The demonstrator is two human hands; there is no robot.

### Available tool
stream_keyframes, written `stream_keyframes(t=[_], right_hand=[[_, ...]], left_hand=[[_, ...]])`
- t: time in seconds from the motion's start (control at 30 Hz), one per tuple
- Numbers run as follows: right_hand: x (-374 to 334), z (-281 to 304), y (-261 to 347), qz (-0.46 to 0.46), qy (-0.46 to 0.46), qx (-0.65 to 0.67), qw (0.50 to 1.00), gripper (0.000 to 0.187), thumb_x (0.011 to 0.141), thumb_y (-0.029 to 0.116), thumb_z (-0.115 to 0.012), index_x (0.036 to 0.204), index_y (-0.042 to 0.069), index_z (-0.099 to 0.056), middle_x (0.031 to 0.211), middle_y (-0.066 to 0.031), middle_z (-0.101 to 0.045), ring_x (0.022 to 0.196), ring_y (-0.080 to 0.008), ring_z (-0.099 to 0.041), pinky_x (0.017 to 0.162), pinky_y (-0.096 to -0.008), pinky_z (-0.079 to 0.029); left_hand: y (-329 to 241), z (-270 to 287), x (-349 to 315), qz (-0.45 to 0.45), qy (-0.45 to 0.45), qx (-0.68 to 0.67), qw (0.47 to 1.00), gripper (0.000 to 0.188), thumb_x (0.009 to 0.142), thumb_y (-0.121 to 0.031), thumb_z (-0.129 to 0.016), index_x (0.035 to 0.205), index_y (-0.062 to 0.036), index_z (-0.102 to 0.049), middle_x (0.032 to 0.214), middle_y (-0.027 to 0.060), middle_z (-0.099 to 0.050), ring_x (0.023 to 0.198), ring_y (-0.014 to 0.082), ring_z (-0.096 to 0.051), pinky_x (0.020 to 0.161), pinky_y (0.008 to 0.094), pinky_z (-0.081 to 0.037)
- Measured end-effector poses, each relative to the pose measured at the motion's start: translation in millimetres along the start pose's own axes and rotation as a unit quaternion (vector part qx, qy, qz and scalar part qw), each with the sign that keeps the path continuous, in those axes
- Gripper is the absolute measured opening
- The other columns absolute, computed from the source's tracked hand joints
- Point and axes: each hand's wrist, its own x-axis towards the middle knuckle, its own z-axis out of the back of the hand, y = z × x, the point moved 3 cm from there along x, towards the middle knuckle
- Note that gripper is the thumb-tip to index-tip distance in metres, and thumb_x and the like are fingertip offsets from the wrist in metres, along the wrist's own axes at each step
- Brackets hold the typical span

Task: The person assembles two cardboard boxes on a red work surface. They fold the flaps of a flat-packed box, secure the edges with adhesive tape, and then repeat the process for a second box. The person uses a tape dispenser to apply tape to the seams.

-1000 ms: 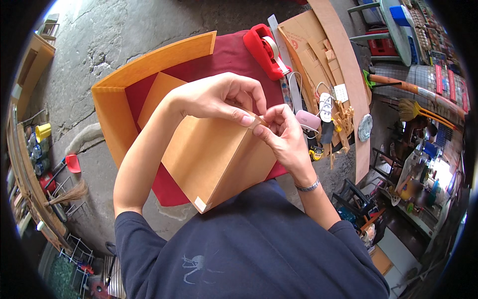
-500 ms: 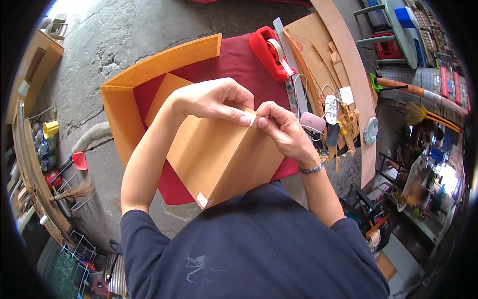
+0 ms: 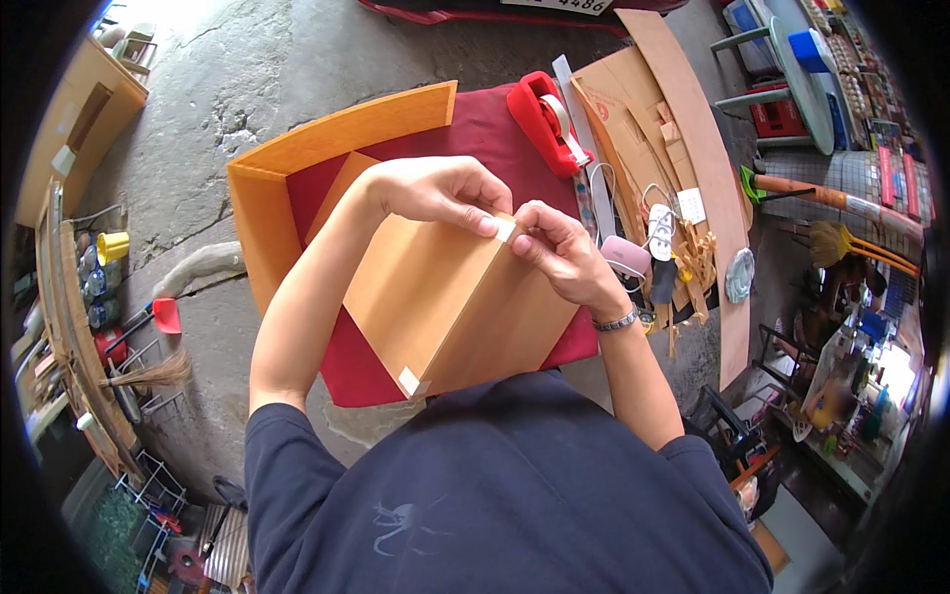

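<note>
A light brown box-like piece point(image 3: 435, 287) stands tilted between my hands, one long edge running toward me. A short whitish strip of tape point(image 3: 506, 230) lies across the far end of that edge; another piece of tape point(image 3: 409, 381) covers the near corner. My left hand point(image 3: 450, 193) is closed over the far rim, thumb pressed beside the tape and fingers partly hidden behind the panel. My right hand point(image 3: 561, 247) grips the same corner from the other side, thumb and forefinger bent at the tape's edge.
A red cloth-like surface point(image 3: 485, 129) lies beneath, bearing an orange-brown angled panel point(image 3: 346, 129) and a red tape dispenser point(image 3: 547, 124). Cardboard pieces point(image 3: 623, 99), a pink rounded device point(image 3: 625, 254) and a white power strip point(image 3: 660, 233) lie at right. A straw broom point(image 3: 158, 369) is at left.
The whole view has shifted slightly, showing more at the far edge. Both hands stay at the taped corner; my right thumb and fingers have shifted slightly against it, showing more of the tape.
</note>
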Motion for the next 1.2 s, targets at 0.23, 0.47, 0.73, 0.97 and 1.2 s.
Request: stream_keyframes(t=[0.23, 0.47, 0.73, 0.97, 1.2], right_hand=[[-8, 9, 5, -0.011, 0.009, -0.063, 0.998, 0.015, 0.098, 0.011, -0.059, 0.109, 0.002, -0.057, 0.095, -0.0012, -0.058, 0.09, -0.0086, -0.054, 0.083, -0.0249, -0.045], [-47, 57, -36, -0.008, -0.146, -0.111, 0.983, 0.017, 0.101, 0.015, -0.056, 0.104, 0.0, -0.061, 0.094, -0.0049, -0.065, 0.089, -0.0119, -0.061, 0.084, -0.0263, -0.049], [-82, 91, -82, -0.029, -0.146, -0.11, 0.983, 0.019, 0.101, 0.017, -0.056, 0.095, 0.0, -0.062, 0.083, -0.0035, -0.064, 0.077, -0.0099, -0.059, 0.071, -0.0252, -0.048], [-111, 87, -69, 0.018, -0.118, -0.239, 0.964, 0.02, 0.099, 0.019, -0.057, 0.094, 0.0, -0.062, 0.077, -0.0046, -0.065, 0.07, -0.0105, -0.059, 0.065, -0.0272, -0.048], [-183, 61, -78, -0.001, -0.158, -0.251, 0.955, 0.021, 0.099, 0.019, -0.058, 0.094, -0.001, -0.062, 0.079, -0.0045, -0.066, 0.076, -0.0113, -0.063, 0.069, -0.0275, -0.051]], left_hand=[[-20, 20, -39, -0.012, -0.298, 0.18, 0.937, 0.035, 0.092, -0.032, -0.068, 0.115, -0.0047, -0.064, 0.106, 0.004, -0.067, 0.1, 0.0139, -0.06, 0.09, 0.0308, -0.046], [-49, -63, -174, -0.128, -0.648, 0.179, 0.729, 0.019, 0.099, -0.017, -0.058, 0.108, -0.0013, -0.064, 0.102, 0.0068, -0.067, 0.099, 0.0143, -0.062, 0.089, 0.0289, -0.047], [54, -274, -257, -0.174, -0.871, 0.004, 0.459, 0.022, 0.102, -0.02, -0.054, 0.118, -0.006, -0.059, 0.091, 0.0027, -0.064, 0.084, 0.0123, -0.062, 0.076, 0.0241, -0.047], [154, -362, -235, -0.161, -0.917, -0.148, 0.332, 0.017, 0.101, -0.021, -0.056, 0.11, -0.0086, -0.062, 0.087, 0.001, -0.065, 0.075, 0.0105, -0.064, 0.066, 0.0227, -0.049], [200, -399, -236, -0.187, -0.898, -0.216, 0.336, 0.016, 0.099, -0.024, -0.059, 0.106, -0.01, -0.063, 0.086, 0.001, -0.066, 0.072, 0.0108, -0.065, 0.063, 0.0228, -0.049]])
